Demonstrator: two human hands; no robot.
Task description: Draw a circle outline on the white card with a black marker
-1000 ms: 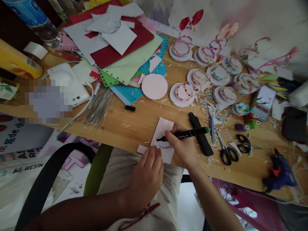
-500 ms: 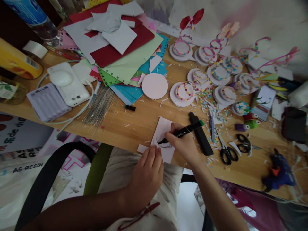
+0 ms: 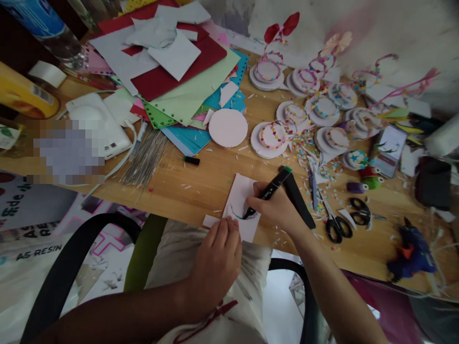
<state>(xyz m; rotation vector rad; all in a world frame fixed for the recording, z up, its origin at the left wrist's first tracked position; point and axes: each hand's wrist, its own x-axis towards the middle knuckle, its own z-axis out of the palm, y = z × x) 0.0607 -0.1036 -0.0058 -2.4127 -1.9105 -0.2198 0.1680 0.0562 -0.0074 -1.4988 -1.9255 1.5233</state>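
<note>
A white paper piece lies at the table's front edge, with a dark curved line on it. My right hand is closed round a black marker with a green end, its tip on the paper at the line. My left hand rests on the paper's lower edge, fingers together, with nothing visible in its grip. Beside it a small white strip pokes out. A black cap lies to the left, and a pale pink paper disc sits behind the paper.
Right of my right hand lie a black bar-shaped object, scissors and a blue glue gun. Several decorated paper hats stand at the back. Coloured sheets are piled at the back left, near thin wires.
The marker tip has moved right along the curve, and the marker stands steeper. The dark line is longer. My left hand remains on the paper; the view has shifted slightly.
</note>
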